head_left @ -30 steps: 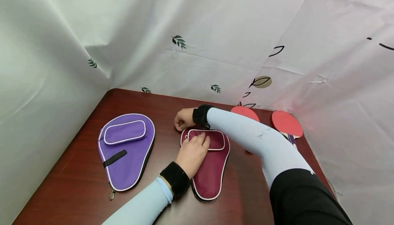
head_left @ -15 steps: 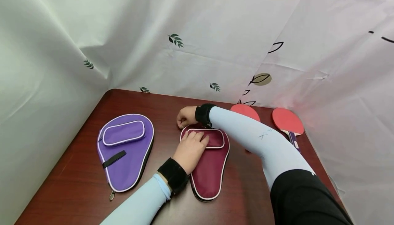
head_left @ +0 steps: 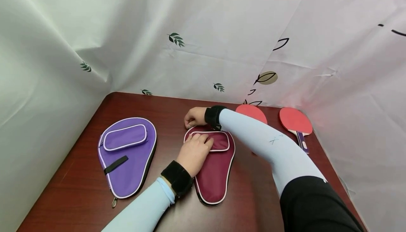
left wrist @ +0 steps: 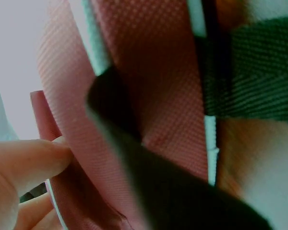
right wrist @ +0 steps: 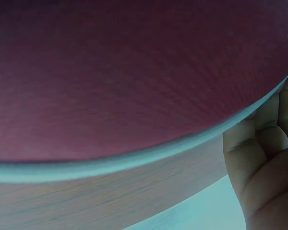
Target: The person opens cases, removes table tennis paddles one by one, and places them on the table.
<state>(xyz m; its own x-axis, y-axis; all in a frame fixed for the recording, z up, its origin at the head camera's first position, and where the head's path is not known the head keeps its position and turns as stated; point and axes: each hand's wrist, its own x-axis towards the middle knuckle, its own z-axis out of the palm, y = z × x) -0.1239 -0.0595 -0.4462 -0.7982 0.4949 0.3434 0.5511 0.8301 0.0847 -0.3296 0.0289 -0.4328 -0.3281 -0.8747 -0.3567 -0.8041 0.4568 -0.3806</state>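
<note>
A maroon table tennis bat case (head_left: 211,181) with white piping and a raised pocket lies on the table. My left hand (head_left: 194,152) rests on it from the left, fingers spread over the pocket (head_left: 221,141). In the left wrist view a fingertip presses the maroon fabric beside a black strap (left wrist: 259,72). At the case's rounded far edge is my right hand (head_left: 195,116), fingers curled and pinching at the zipped rim; the zipper pull itself is hidden. The right wrist view shows the case's piped edge (right wrist: 182,142) with my curled fingers against it.
On the left lies a purple bat case (head_left: 131,156) with a black strap and a zipper pull at its narrow end. Two red bats lie at the far right; one bat (head_left: 295,121) shows mostly, the other bat (head_left: 252,112) is partly behind my right arm. White curtains hang behind the table.
My right hand has slid slightly to the right along the case's far rim. My left hand has stayed on the pocket, shifting a little. The head view has turned slightly.
</note>
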